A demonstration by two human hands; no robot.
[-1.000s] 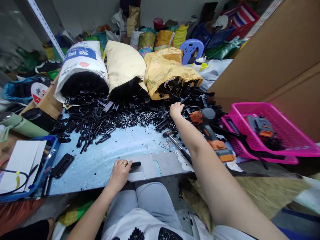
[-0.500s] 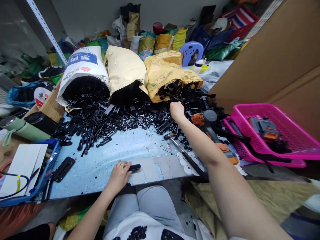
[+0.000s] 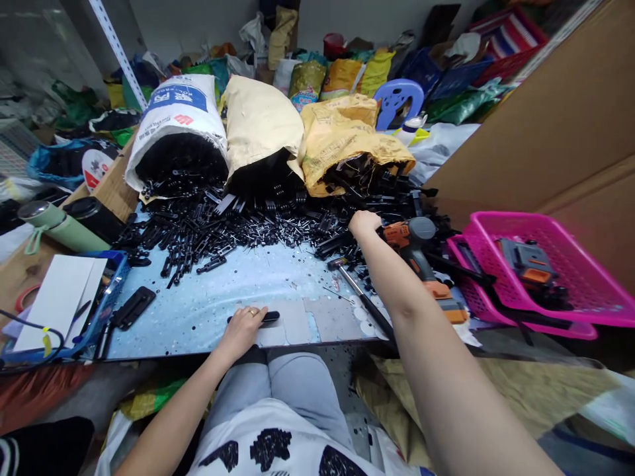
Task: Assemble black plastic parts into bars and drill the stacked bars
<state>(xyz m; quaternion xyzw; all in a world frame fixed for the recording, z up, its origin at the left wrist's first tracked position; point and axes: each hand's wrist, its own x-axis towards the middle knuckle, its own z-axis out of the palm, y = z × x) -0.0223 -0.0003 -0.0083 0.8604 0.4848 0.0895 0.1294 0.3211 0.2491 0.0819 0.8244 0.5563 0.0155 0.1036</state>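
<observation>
My left hand (image 3: 241, 330) rests on the pale blue table (image 3: 223, 297) near its front edge, fingers closed over a flat black plastic piece (image 3: 268, 317). My right hand (image 3: 364, 223) reaches far out into the heap of black plastic parts (image 3: 233, 228), fingers curled down among them; what they grip is hidden. An orange and grey cordless drill (image 3: 415, 251) lies just right of that hand. A hammer (image 3: 360, 296) lies under my right forearm.
Three open sacks, white (image 3: 173, 125), cream (image 3: 260, 129) and yellow (image 3: 342, 132), spill black parts at the back. Stacked pink baskets (image 3: 555, 291) holding a tool sit at the right. A blue tray (image 3: 106, 297), white paper (image 3: 59, 301) and a green flask (image 3: 62, 228) are left.
My right hand has drawn slightly back and right within the heap, closer to the drill. The left hand stays on the black piece. The view has shifted a little.
</observation>
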